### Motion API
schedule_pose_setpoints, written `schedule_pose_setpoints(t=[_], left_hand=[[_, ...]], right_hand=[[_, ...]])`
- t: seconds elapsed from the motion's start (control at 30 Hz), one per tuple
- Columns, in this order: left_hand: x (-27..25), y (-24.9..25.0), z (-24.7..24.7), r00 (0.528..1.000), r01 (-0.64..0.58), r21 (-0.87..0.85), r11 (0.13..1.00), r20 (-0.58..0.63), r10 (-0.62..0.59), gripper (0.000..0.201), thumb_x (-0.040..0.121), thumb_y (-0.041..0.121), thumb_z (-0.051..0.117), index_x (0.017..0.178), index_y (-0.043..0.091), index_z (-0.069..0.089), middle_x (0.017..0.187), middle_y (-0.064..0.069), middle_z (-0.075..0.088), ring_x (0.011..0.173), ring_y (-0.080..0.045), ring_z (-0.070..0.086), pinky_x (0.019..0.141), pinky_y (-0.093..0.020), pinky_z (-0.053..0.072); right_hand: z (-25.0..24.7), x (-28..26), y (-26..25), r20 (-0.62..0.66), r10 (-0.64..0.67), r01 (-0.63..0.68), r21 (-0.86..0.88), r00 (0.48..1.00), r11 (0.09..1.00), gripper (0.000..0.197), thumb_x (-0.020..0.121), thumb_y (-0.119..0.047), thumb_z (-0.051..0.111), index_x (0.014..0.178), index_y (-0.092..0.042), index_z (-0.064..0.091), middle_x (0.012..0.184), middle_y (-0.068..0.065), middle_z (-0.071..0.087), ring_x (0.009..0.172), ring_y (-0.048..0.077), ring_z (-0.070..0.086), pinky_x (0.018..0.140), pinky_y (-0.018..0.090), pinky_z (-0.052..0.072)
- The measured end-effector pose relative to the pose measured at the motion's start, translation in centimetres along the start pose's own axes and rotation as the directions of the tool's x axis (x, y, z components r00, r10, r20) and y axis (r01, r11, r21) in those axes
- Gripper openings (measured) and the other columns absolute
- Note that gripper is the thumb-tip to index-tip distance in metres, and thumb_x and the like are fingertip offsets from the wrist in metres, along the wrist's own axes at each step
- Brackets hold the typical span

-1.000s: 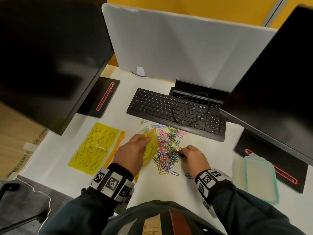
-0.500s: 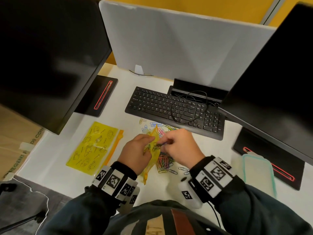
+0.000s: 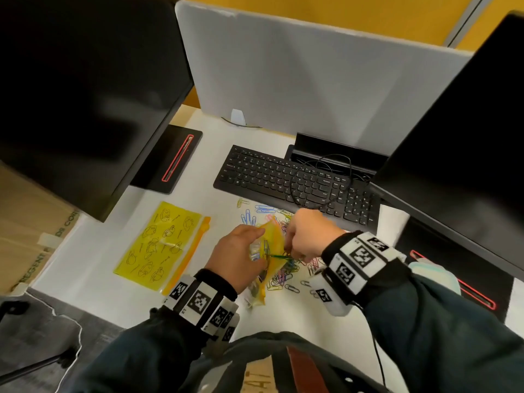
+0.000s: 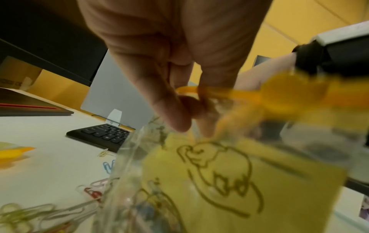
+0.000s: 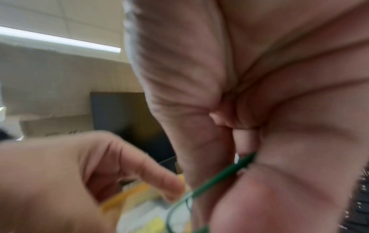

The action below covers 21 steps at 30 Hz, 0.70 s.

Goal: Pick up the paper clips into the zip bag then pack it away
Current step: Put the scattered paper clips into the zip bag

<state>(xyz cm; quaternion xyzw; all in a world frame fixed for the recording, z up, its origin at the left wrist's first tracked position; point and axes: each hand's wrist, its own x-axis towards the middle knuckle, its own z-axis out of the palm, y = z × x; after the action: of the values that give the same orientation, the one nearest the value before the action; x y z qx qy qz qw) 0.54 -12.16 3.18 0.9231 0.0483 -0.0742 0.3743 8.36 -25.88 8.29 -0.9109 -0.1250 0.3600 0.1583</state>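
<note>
Head view: L hand (image 3: 237, 258) grip pinching zip bag (image 3: 273, 245), R hand (image 3: 307, 235) grip pinching green clip (image 3: 279, 256), keyboard (image 3: 295, 184) just behind

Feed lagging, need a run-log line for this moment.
left hand: holds yellow zip bag open | right hand: feeding green paper clip in | coloured clip pile: on desk

The left hand (image 4: 175, 52) fills the view from twelve o'clock down to the centre, its fingers (image 4: 171, 113) pinching the orange zip strip of the zip bag (image 4: 229, 181). The bag hangs open toward five o'clock, yellow with line drawings on it, its clear side blurred. Loose paper clips (image 4: 40, 211) lie on the white desk (image 4: 49, 141) at seven to eight o'clock. A black keyboard (image 4: 103, 135) sits at nine o'clock, with a grey partition (image 4: 111, 89) behind it.
</note>
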Motion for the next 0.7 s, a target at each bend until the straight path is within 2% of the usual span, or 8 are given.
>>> schedule_pose_setpoints(t=[0.1, 0.2, 0.3, 0.37, 0.43, 0.53, 0.63, 0.7], left_hand=[[0.1, -0.1, 0.2, 0.999, 0.034, 0.0, 0.999, 0.023, -0.034, 0.062, 0.066, 0.009, 0.071, 0.124, 0.014, 0.051, 0.13, -0.006, 0.051, 0.104, -0.024, 0.057, 0.091, -0.021, 0.04], [0.2, -0.1, 0.5, 0.998, 0.054, -0.023, 0.998, 0.013, -0.054, 0.071, 0.058, 0.022, 0.08, 0.123, 0.018, 0.052, 0.125, -0.001, 0.052, 0.1, -0.02, 0.057, 0.088, -0.021, 0.041], [0.2, -0.1, 0.7, 0.998, 0.066, -0.023, 0.998, 0.003, -0.066, 0.078, 0.052, 0.033, 0.083, 0.121, 0.02, 0.051, 0.122, 0.001, 0.052, 0.106, -0.015, 0.054, 0.09, -0.022, 0.04], [0.2, -0.1, 0.7, 0.997, 0.072, -0.016, 0.997, -0.002, -0.072, 0.08, 0.05, 0.035, 0.084, 0.121, 0.02, 0.051, 0.123, 0.002, 0.051, 0.106, -0.014, 0.054, 0.09, -0.022, 0.04], [0.2, -0.2, 0.8, 0.997, 0.075, -0.01, 0.997, -0.001, -0.075, 0.083, 0.049, 0.036, 0.084, 0.123, 0.019, 0.05, 0.125, 0.002, 0.05, 0.108, -0.014, 0.053, 0.089, -0.021, 0.039], [0.1, -0.1, 0.9, 0.998, 0.065, -0.001, 0.998, 0.009, -0.065, 0.084, 0.049, 0.036, 0.084, 0.124, 0.02, 0.048, 0.125, 0.003, 0.048, 0.107, -0.013, 0.052, 0.086, -0.018, 0.038], [0.0, -0.1, 0.9, 0.999, 0.043, 0.003, 0.999, 0.008, -0.043, 0.076, 0.05, 0.034, 0.083, 0.118, 0.022, 0.05, 0.12, 0.004, 0.049, 0.103, -0.014, 0.054, 0.084, -0.021, 0.04], [0.0, -0.4, 0.8, 0.999, 0.051, 0.007, 0.999, -0.004, -0.051, 0.081, 0.049, 0.035, 0.084, 0.122, 0.022, 0.049, 0.122, 0.003, 0.049, 0.105, -0.015, 0.053, 0.088, -0.023, 0.042]], right_hand=[[-1.0, 0.0, 1.0, 0.057, -0.029, 0.006, 0.367, 0.998, 0.93, 0.021, 0.074, 0.01, 0.067, 0.072, -0.01, 0.072, 0.067, 0.004, 0.067, 0.057, 0.015, 0.064, 0.056, 0.023, 0.058], [-1.2, 0.0, 1.3, -0.001, -0.092, 0.069, 0.669, 0.996, 0.74, 0.021, 0.074, 0.013, 0.066, 0.072, -0.008, 0.069, 0.069, 0.01, 0.065, 0.053, 0.01, 0.063, 0.053, 0.018, 0.057], [-0.3, -0.2, 1.0, -0.015, -0.148, 0.104, 0.782, 0.989, 0.614, 0.021, 0.076, 0.011, 0.066, 0.073, -0.01, 0.069, 0.069, 0.01, 0.065, 0.051, 0.008, 0.063, 0.053, 0.019, 0.057], [0.4, -0.4, 0.7, -0.009, -0.159, 0.11, 0.762, 0.987, 0.638, 0.021, 0.075, 0.011, 0.067, 0.071, -0.01, 0.069, 0.061, 0.005, 0.066, 0.048, 0.006, 0.063, 0.05, 0.018, 0.056], [1.0, -0.3, 0.4, -0.009, -0.139, 0.111, 0.655, 0.99, 0.747, 0.021, 0.074, 0.011, 0.068, 0.07, -0.01, 0.068, 0.052, -0.003, 0.065, 0.044, 0.005, 0.061, 0.048, 0.018, 0.055], [1.7, 0.0, -0.4, -0.035, -0.111, 0.115, 0.466, 0.993, 0.877, 0.016, 0.072, 0.005, 0.072, 0.082, -0.007, 0.071, 0.07, 0.006, 0.068, 0.058, 0.018, 0.065, 0.061, 0.029, 0.06], [1.7, 0.1, -1.0, -0.047, -0.138, 0.145, 0.413, 0.989, 0.899, 0.017, 0.072, -0.007, 0.075, 0.086, -0.015, 0.072, 0.084, 0.006, 0.07, 0.075, 0.022, 0.067, 0.076, 0.039, 0.06], [1.1, 0.0, -0.6, -0.125, -0.122, 0.167, 0.46, 0.985, 0.872, 0.014, 0.079, -0.01, 0.068, 0.075, -0.023, 0.071, 0.079, 0.005, 0.07, 0.073, 0.021, 0.065, 0.073, 0.041, 0.06]])
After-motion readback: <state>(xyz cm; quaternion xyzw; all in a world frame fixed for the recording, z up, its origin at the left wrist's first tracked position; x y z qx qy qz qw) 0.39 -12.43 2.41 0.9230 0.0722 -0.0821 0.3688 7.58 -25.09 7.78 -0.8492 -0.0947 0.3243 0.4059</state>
